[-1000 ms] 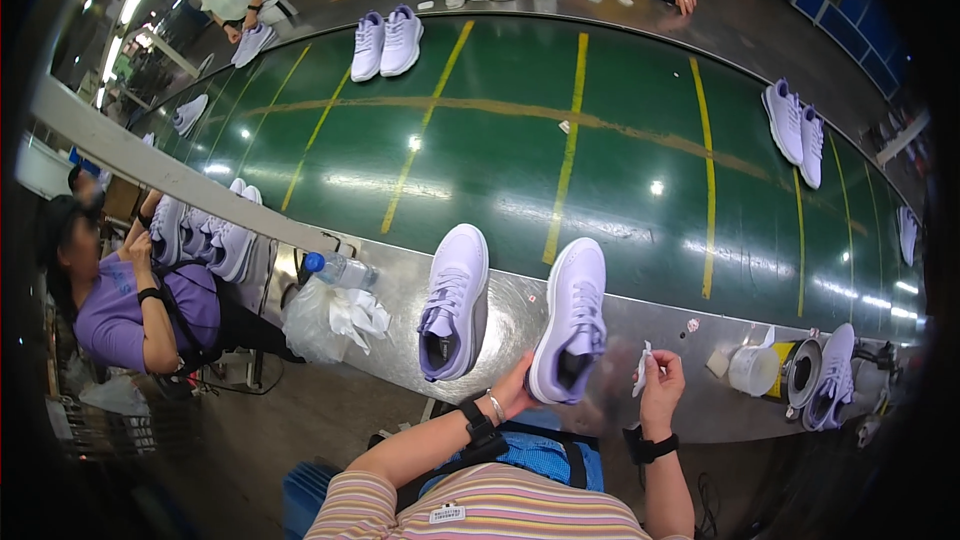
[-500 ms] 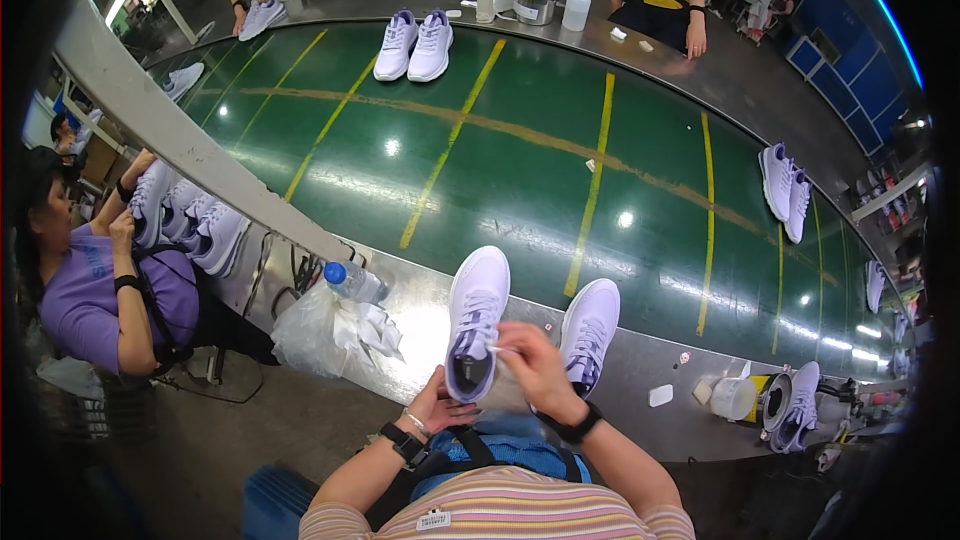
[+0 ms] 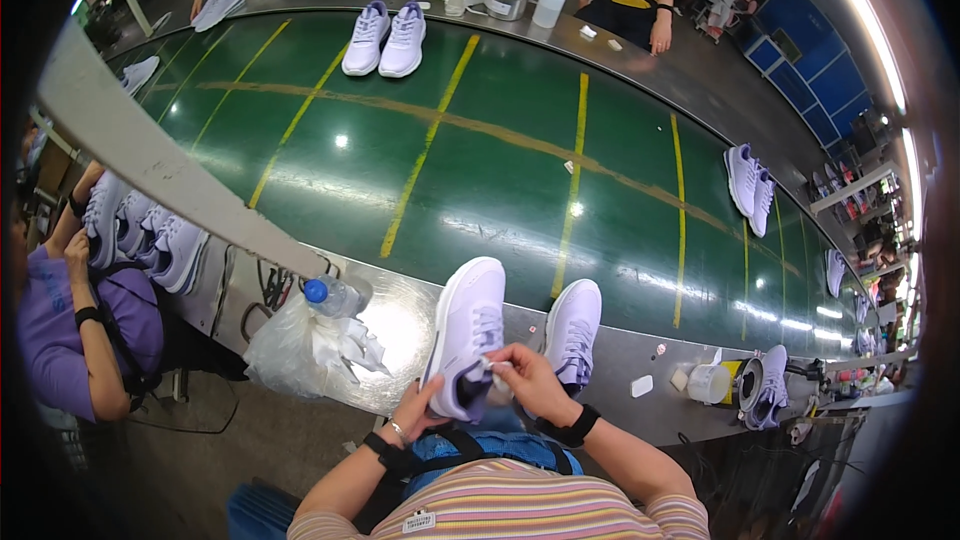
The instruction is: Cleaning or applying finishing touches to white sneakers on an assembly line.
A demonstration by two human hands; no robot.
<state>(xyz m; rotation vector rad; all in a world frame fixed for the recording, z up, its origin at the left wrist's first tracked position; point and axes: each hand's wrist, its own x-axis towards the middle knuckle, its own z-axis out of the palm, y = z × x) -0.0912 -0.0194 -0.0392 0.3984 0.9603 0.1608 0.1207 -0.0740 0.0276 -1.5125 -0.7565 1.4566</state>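
Observation:
A pale lilac sneaker (image 3: pixel 470 305) with a white sole is tilted up at the near edge of the metal bench, toe pointing away from me. My left hand (image 3: pixel 414 410) is closed round its heel end, thumb along the side. The fingers of my right hand (image 3: pixel 536 384) are pinched together at the laces and collar opening, over a small white scrap (image 3: pixel 484 368) whose kind I cannot make out. Just right of it stands the matching sneaker (image 3: pixel 575 328), partly behind my right wrist.
Beyond the bench runs a green conveyor belt (image 3: pixel 480 180) with yellow lines, carrying a pair of sneakers (image 3: pixel 402 45). On my left are a plastic bag (image 3: pixel 295 350), a blue-capped bottle (image 3: pixel 335 295) and a slanted post (image 3: pixel 170 160). A pot (image 3: pixel 710 382) stands right. Co-workers are around.
My left hand has closed more firmly on the heel, and the held sneaker has turned a little. My right hand stays at its collar. The whole view has shifted slightly.

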